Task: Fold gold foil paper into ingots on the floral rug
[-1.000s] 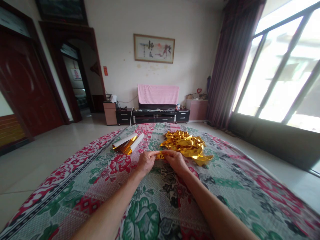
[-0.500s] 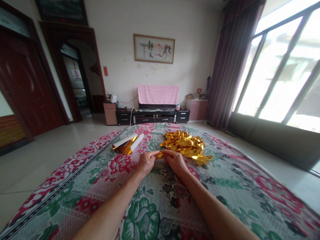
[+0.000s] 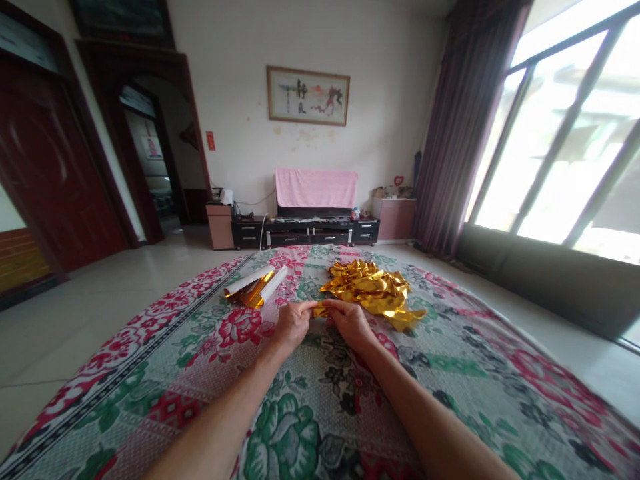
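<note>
Between my two hands is a small folded piece of gold foil paper (image 3: 321, 310), pinched from both sides just above the cloth. My left hand (image 3: 294, 321) is closed on its left end, thumb and forefinger pressed together. On the right end, my right hand (image 3: 351, 325) grips with bent fingers, which hide part of the paper. Just beyond my right hand lies a heap of folded gold foil pieces (image 3: 373, 287). Farther left rests curled gold foil paper with a white back (image 3: 274, 287), partly rolled.
A flowered cloth (image 3: 210, 400) in red, green and grey covers the broad surface under my arms. Past its far edge stands a low black TV cabinet (image 3: 290, 238), with a pink towel (image 3: 317, 188) draped above it. A window (image 3: 560, 147) and curtain (image 3: 450, 133) are at right.
My hands stay in the same place, still pinching the gold foil paper; its visible part looks slightly flatter. The heap and the curled sheets have not moved.
</note>
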Action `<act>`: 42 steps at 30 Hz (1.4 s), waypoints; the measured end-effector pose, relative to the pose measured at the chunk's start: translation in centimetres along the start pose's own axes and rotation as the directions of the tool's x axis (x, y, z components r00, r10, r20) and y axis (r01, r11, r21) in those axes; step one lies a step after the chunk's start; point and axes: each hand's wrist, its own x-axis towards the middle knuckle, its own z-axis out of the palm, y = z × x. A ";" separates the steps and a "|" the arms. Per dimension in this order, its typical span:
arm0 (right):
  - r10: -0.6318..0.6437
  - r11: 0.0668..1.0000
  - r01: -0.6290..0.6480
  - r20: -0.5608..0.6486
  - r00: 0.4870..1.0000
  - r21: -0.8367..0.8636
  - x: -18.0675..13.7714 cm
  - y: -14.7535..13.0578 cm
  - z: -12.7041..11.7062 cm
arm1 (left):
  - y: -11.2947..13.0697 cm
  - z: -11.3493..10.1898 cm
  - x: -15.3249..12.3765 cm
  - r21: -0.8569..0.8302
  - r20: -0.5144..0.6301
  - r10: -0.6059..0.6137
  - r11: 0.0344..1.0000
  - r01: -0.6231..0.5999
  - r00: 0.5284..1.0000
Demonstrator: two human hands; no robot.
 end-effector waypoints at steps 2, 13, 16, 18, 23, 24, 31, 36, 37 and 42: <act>-0.013 1.000 0.013 0.019 1.000 -0.026 -0.1 -0.1 -0.1 | 0.0 0.0 0.0 0.018 0.002 -0.017 1.000 0.017 1.000; 0.010 0.998 -0.011 -0.017 1.000 -0.062 -0.2 -0.7 -0.1 | 0.7 0.1 -0.2 0.099 -0.030 0.024 0.995 -0.021 0.999; -0.021 0.997 0.022 0.014 1.000 -0.074 -0.3 -0.9 -0.2 | 0.4 -0.1 -0.1 0.072 -0.034 0.025 0.997 -0.023 0.999; -0.027 0.998 0.028 0.018 0.999 -0.064 -0.3 -0.9 -0.2 | 0.4 -0.3 -0.1 0.042 -0.022 0.022 0.999 -0.021 1.000; 0.010 1.000 -0.010 -0.014 1.000 -0.022 0.3 0.2 0.0 | 0.6 -0.7 -0.3 -0.002 -0.017 0.024 1.000 -0.024 1.000; 0.018 1.000 -0.018 -0.010 1.000 0.001 0.4 0.5 0.0 | 0.6 -0.7 -0.3 -0.010 -0.016 0.026 1.000 -0.026 1.000; 0.100 0.949 -0.121 0.086 0.991 0.292 0.3 -0.2 -0.4 | 0.0 -0.8 -0.1 -0.112 -0.002 0.077 0.991 -0.077 0.997; 0.059 0.951 -0.055 -0.005 0.998 0.305 -0.2 -1.1 -0.6 | -0.3 -0.6 0.1 -0.286 0.090 0.040 0.958 -0.013 0.995; 0.048 0.957 -0.040 -0.022 0.999 0.289 -0.2 -1.3 -0.7 | -0.3 -0.5 0.1 -0.321 0.126 0.013 0.947 0.028 0.992; 0.034 0.965 -0.034 0.003 0.999 0.259 -0.6 -1.8 -0.9 | 0.0 -0.5 0.1 -0.422 0.198 -0.062 0.895 0.142 0.978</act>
